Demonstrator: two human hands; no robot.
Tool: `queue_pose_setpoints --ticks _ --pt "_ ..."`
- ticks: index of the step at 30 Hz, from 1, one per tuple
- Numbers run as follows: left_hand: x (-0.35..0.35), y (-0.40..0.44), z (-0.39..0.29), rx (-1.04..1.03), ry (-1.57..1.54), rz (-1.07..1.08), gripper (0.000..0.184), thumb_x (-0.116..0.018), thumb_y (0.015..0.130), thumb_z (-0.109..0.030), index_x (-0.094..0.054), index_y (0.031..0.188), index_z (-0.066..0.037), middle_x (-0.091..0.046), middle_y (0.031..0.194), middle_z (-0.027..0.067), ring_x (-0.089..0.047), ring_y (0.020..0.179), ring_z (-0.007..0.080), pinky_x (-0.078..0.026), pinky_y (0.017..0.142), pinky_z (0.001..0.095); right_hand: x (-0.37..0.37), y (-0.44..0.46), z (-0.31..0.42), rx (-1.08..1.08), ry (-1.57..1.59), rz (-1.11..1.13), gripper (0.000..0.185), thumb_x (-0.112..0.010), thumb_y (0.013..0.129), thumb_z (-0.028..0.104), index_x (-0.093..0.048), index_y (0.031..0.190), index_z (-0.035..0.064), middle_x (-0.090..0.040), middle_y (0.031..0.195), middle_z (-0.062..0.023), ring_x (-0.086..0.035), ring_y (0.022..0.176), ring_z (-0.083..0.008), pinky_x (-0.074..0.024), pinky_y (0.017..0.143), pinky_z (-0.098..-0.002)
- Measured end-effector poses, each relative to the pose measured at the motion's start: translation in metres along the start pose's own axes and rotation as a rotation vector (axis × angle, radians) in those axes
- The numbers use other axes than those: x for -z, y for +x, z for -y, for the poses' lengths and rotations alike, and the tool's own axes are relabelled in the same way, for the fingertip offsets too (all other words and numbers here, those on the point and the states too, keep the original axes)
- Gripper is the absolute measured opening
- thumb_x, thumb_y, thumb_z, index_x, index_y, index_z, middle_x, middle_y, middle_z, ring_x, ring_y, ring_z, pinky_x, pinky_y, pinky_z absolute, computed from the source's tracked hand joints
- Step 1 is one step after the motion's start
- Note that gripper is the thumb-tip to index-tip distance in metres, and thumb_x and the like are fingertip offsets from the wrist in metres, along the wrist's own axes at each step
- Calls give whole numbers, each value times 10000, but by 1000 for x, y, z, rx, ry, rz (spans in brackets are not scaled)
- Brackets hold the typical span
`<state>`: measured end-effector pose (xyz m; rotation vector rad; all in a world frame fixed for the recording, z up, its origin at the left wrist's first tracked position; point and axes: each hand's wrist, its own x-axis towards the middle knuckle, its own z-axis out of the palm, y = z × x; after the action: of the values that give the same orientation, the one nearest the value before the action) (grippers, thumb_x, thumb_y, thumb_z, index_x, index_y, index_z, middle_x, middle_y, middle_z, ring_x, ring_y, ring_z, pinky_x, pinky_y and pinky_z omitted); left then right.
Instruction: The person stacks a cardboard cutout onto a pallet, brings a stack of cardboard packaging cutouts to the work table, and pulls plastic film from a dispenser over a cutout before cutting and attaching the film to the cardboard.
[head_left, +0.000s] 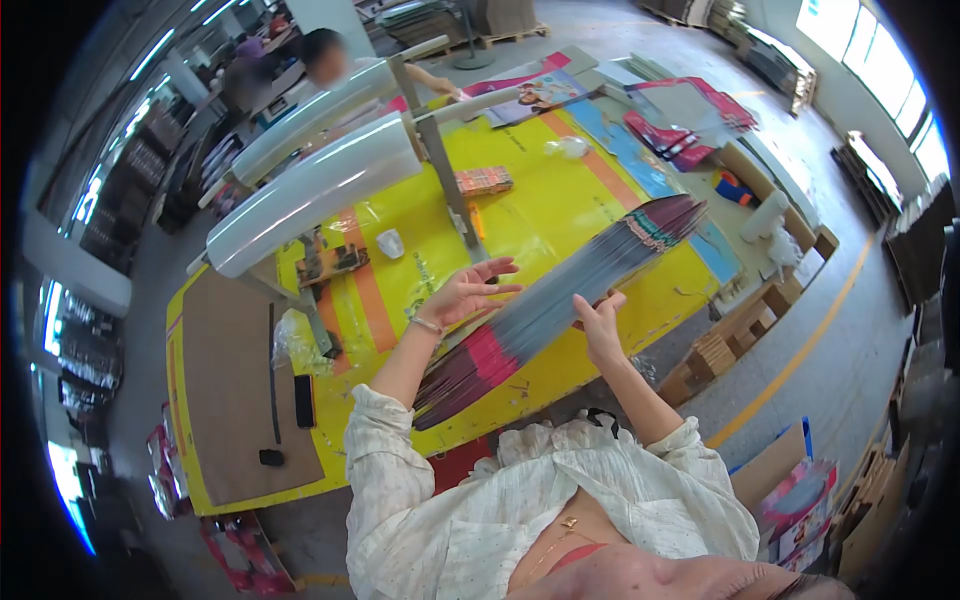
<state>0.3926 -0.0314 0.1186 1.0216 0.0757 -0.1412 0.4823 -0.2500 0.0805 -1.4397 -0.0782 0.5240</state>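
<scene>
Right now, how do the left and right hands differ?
Left hand: fingers spread open; right hand: fingers bent.
Left is by the stack's far side; right is at its near edge.
Left wrist has a bracelet; right wrist is bare.

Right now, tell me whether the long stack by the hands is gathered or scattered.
Gathered: the stack lies as one long block on the yellow table, its thin edges packed side by side.
</scene>
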Motion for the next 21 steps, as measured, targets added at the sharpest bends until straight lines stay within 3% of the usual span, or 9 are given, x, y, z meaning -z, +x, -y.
queue_pose_setpoints --ticks 3,8,11,13,14,16,17,19,21 --pt "7 2 -5 -14 -15 -20 435 -501 793 -33 -381 1211 -39 -419 1207 94 -429 1111 285 -442 817 347 -7 14 -4 62 97 16 586 -619 736 110 -155 1080 10 -294 910 -84 -429 703 -125 -441 513 -230" --pt "7 7 -14 -9 6 -115 416 -498 793 -22 -405 1198 -42 -441 1192 86 -442 1101 283 -425 823 344 -9 28 10 8 102 113 636 -632 732 122 -125 1100 12 -357 901 -84 -488 715 -142 -480 549 -256" --pt "5 10 -21 0 50 -140 503 -529 788 -77 -328 1245 -24 -375 1248 98 -380 1156 277 -389 870 342 -5 42 9 -26 107 174 625 -628 741 140 -124 1093 26 -396 910 -91 -525 724 -153 -495 576 -282" --pt "-9 12 -20 29 443 -187 727 -610 744 -241 -196 1296 -12 -292 1292 127 -300 1203 271 -314 937 369 0 52 13 -58 118 199 624 -626 743 143 -120 1088 26 -407 921 -99 -531 739 -160 -498 592 -287" --pt "-21 15 -18 24 429 -192 727 -610 744 -241 -196 1296 -12 -292 1292 127 -300 1203 271 -314 937 369 3 56 19 -109 138 260 622 -616 751 141 -111 1094 26 -412 940 -108 -532 747 -164 -498 605 -292" --pt "-46 19 -13 -22 1415 -298 972 -681 632 -392 -103 1309 -1 -281 1270 158 -291 1186 289 -263 956 393 8 65 22 -165 145 324 619 -606 760 140 -101 1101 26 -418 960 -116 -533 756 -168 -497 617 -297" --pt "-56 23 -11 -23 1404 -306 972 -681 632 -392 -103 1309 -1 -281 1270 158 -291 1186 289 -263 956 393 9 70 19 -174 119 353 617 -594 768 135 -94 1114 31 -433 952 -114 -535 759 -166 -493 620 -298" --pt "-70 32 -8 191 1755 -512 1044 -699 561 -449 -123 1297 15 -337 1198 174 -335 1119 310 -272 923 411 17 80 25 -185 88 392 615 -583 776 130 -88 1128 35 -448 944 -112 -538 763 -164 -489 623 -300" --pt "-61 36 0 131 1757 -614 1010 -696 555 -434 -166 1284 20 -366 1158 167 -367 1068 300 -300 875 390 35 92 46 -242 -267 735 478 -588 771 125 -270 1110 13 -488 958 -107 -543 796 -144 -476 620 -276"
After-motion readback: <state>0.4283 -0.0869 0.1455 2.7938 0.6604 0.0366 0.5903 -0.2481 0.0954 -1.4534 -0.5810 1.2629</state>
